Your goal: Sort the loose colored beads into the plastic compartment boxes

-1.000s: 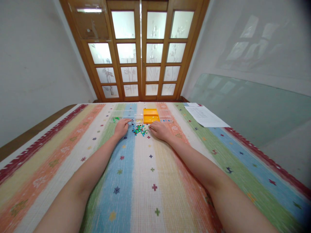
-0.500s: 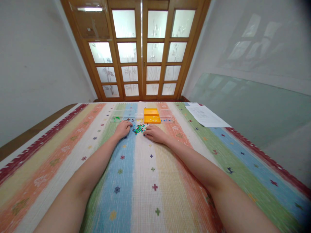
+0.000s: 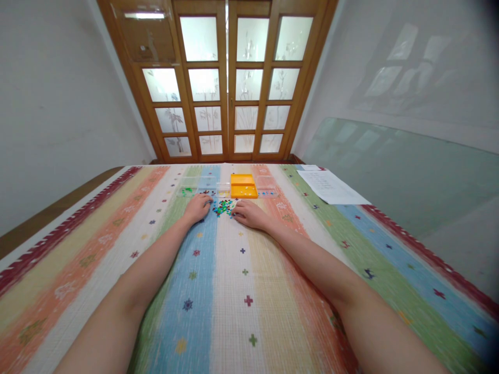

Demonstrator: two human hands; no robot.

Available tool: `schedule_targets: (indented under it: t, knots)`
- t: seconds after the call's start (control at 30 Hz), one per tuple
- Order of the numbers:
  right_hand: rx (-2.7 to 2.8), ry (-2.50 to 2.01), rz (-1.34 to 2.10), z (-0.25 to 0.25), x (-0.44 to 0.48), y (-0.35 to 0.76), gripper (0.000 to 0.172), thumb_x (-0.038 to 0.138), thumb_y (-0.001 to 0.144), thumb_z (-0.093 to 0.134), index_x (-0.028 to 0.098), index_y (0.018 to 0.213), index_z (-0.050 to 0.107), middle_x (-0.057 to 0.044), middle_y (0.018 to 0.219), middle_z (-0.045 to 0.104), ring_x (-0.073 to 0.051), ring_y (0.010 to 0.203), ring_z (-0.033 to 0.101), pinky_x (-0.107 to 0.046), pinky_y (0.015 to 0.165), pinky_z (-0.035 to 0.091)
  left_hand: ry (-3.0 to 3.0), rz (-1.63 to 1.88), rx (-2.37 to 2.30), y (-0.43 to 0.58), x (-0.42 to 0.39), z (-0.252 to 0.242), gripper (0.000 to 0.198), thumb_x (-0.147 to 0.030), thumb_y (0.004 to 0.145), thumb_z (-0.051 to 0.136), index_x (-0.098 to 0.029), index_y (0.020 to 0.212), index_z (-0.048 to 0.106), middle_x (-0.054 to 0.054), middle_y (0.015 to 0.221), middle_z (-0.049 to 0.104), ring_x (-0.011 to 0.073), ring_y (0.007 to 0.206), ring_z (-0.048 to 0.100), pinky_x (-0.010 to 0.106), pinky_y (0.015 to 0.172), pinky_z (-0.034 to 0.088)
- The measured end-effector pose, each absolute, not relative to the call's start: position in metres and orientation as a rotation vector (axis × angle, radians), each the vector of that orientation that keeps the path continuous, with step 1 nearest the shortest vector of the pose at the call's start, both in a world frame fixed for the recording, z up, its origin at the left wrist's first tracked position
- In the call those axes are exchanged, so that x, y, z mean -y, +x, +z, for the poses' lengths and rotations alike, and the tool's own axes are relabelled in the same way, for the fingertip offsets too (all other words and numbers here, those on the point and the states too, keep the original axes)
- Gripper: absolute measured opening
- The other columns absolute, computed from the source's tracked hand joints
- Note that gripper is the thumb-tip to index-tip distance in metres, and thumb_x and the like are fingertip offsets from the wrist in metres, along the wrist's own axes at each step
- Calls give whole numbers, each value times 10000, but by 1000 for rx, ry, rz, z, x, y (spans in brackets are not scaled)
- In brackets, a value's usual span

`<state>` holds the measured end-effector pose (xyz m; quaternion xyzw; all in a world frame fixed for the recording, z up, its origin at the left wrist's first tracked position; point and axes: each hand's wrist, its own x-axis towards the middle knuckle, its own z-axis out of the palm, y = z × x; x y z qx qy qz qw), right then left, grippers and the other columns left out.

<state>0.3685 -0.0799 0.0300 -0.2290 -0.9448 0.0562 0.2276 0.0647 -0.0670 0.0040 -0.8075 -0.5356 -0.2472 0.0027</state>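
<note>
A small heap of tiny coloured beads [image 3: 223, 208] lies on the striped cloth far in front of me. My left hand [image 3: 197, 206] rests on the cloth at the heap's left edge, fingers curled down onto the beads. At the heap's right edge my right hand [image 3: 249, 213] also lies knuckles-up, its fingertips touching the beads. What the fingers pinch is too small to see. Just behind the heap stands an orange tray [image 3: 242, 186], flanked by clear trays, one on the left [image 3: 192, 186] with green beads and one on the right [image 3: 267, 187].
The striped tablecloth [image 3: 234, 291] covers the whole table. A white printed sheet [image 3: 330, 187] lies at the far right. Wooden glazed doors [image 3: 226, 83] stand behind the table, and a glass pane [image 3: 409, 171] leans along the right wall.
My right hand slid left, closer in to the bead heap. My left hand stayed at the heap's left edge with only slight finger movement.
</note>
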Motion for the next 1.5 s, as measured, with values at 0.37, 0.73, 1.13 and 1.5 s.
schedule_targets:
  t: [0.37, 0.73, 1.13, 1.5]
  knots:
    - [2578, -632, 247, 27, 76, 371, 151, 148, 930, 642, 212, 1001, 759, -72, 1006, 691, -222, 988, 608, -333, 890, 464, -2531, -786, 1677, 63, 66, 4, 345, -226, 953, 485, -232, 1087, 802, 72, 1197, 759, 267, 1193, 640, 455, 1120, 482]
    - [2570, -616, 260, 27, 75, 373, 119, 153, 931, 648, 208, 968, 747, -71, 992, 690, -219, 975, 611, -328, 878, 466, -2366, -1140, 1799, 61, 64, 5, 455, -197, 986, 412, -231, 1361, 669, 57, 1496, 596, 228, 1397, 542, 437, 1230, 412]
    - [2475, -721, 287, 23, 72, 374, 97, 166, 939, 650, 204, 946, 738, -58, 945, 727, -204, 924, 640, -305, 853, 464, -2416, -1056, 1850, 59, 62, 0, 426, -230, 994, 458, -236, 1377, 643, 74, 1601, 484, 260, 1476, 468, 482, 1244, 387]
    - [2026, -1028, 432, 13, 47, 392, 161, 165, 889, 563, 192, 948, 710, -51, 918, 740, -188, 826, 643, -296, 768, 492, -2495, -1004, 1757, 60, 63, -1, 379, -261, 994, 476, -217, 1273, 729, 87, 1447, 612, 245, 1333, 594, 429, 1201, 444]
